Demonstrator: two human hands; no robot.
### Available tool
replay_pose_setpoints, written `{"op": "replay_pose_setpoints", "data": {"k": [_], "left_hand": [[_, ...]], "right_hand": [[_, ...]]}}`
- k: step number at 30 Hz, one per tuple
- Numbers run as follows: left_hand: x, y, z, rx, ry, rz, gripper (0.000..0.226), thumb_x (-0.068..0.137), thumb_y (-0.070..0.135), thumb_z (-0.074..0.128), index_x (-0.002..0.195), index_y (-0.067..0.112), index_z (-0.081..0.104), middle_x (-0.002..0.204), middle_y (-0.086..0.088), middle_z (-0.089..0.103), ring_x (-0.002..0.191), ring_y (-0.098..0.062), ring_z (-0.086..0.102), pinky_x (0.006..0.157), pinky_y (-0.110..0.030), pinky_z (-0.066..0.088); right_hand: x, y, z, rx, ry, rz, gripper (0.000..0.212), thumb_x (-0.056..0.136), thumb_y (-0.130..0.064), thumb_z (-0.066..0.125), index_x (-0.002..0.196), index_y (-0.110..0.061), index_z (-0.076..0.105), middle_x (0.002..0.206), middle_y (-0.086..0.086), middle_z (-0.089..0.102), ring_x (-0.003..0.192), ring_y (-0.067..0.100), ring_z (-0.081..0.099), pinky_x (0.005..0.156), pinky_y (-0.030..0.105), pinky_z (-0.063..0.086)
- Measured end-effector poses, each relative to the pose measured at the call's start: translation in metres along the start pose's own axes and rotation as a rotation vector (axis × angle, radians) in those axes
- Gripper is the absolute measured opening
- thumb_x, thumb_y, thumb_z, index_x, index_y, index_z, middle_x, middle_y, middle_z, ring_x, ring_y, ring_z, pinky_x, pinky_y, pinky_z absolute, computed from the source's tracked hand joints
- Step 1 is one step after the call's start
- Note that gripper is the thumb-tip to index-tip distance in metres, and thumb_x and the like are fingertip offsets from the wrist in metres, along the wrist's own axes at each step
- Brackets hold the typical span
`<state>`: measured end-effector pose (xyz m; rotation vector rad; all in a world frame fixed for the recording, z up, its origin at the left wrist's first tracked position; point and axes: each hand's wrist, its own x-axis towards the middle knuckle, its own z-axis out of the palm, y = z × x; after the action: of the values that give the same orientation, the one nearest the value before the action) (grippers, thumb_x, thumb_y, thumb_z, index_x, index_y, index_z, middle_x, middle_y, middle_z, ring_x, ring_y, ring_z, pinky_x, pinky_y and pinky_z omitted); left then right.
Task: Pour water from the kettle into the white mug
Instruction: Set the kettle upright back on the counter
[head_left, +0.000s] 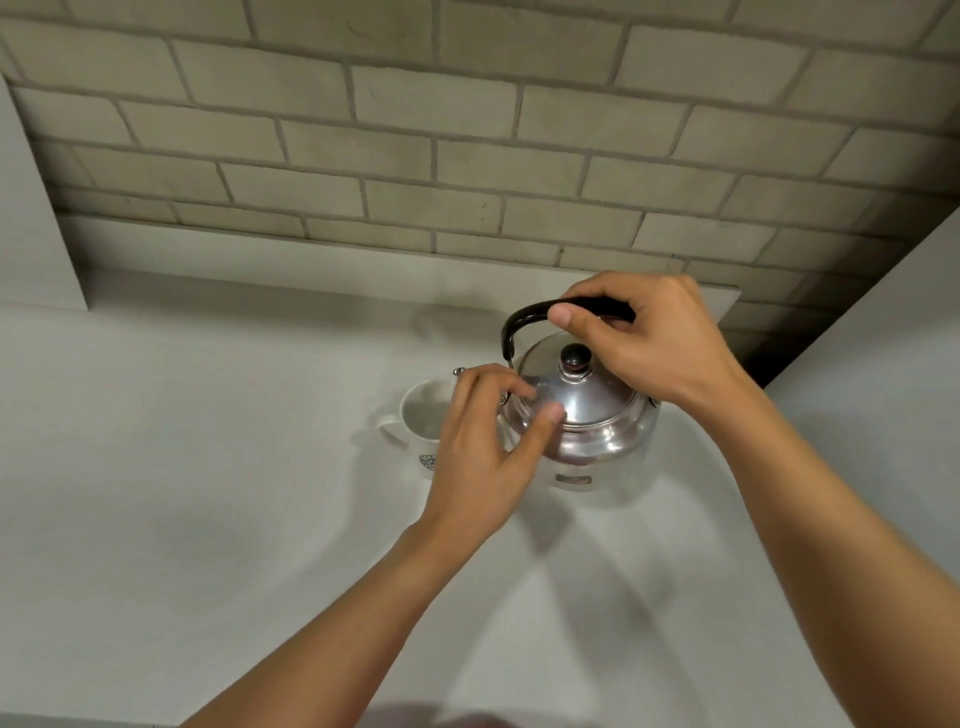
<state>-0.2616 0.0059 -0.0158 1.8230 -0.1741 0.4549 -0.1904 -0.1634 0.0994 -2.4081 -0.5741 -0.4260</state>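
A shiny steel kettle with a black knob on its lid stands on the white counter. My right hand is closed around its black arched handle from above. A white mug with a small dark emblem sits just left of the kettle, its handle pointing left. My left hand hovers between mug and kettle, fingers apart, thumb and fingertips resting on the kettle's lid rim. It hides the mug's right side and most of the spout; only the spout tip shows above the mug.
A grey brick-pattern wall rises behind the counter. A white vertical panel stands at the far left, and a white slanted surface closes off the right side.
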Motion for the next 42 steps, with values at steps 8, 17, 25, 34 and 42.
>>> {"op": "replay_pose_setpoints", "data": {"k": [8,17,25,34,42], "left_hand": [[0.045,0.010,-0.012,0.169,-0.129,0.023,0.051,0.109,0.045,0.054,0.158,0.040,0.038,0.140,0.019,0.050,0.120,0.012,0.055,0.089,-0.004,0.044],[0.084,0.013,-0.008,0.242,-0.232,0.149,0.031,0.112,0.021,0.053,0.140,0.019,0.066,0.115,0.001,0.074,0.101,-0.016,0.070,0.090,-0.023,0.050],[0.145,-0.023,0.000,0.354,-0.166,0.190,0.030,0.112,0.019,0.052,0.138,0.019,0.066,0.102,0.007,0.066,0.092,-0.010,0.062,0.083,0.000,0.038],[0.211,-0.080,0.023,0.309,-0.194,-0.008,0.033,0.112,0.020,0.049,0.142,0.019,0.063,0.119,-0.004,0.072,0.104,-0.027,0.072,0.095,-0.043,0.057],[0.246,-0.110,0.038,0.300,-0.255,-0.076,0.032,0.113,0.021,0.048,0.141,0.019,0.062,0.131,-0.005,0.071,0.115,-0.029,0.071,0.100,-0.044,0.056]], "right_hand": [[-0.020,0.023,0.007,0.222,0.115,0.117,0.019,0.091,-0.040,0.076,0.100,-0.024,0.082,0.090,-0.014,0.080,0.085,0.006,0.075,0.078,0.025,0.059],[-0.010,0.051,0.025,0.275,0.146,0.121,0.021,0.091,-0.044,0.073,0.101,-0.026,0.081,0.091,-0.016,0.079,0.084,0.008,0.075,0.078,0.028,0.058],[0.019,0.100,0.038,-0.050,0.032,0.126,0.059,0.104,-0.056,0.036,0.147,-0.021,0.056,0.119,0.001,0.061,0.115,0.023,0.056,0.098,0.035,0.045],[0.083,0.156,0.070,-0.031,-0.115,0.235,0.034,0.109,-0.042,0.035,0.132,-0.025,0.053,0.077,-0.012,0.061,0.073,0.017,0.062,0.065,0.036,0.046],[0.111,0.192,0.092,-0.022,-0.143,0.239,0.029,0.111,-0.031,0.038,0.131,-0.017,0.055,0.078,-0.007,0.061,0.069,0.021,0.059,0.063,0.035,0.043]]}}
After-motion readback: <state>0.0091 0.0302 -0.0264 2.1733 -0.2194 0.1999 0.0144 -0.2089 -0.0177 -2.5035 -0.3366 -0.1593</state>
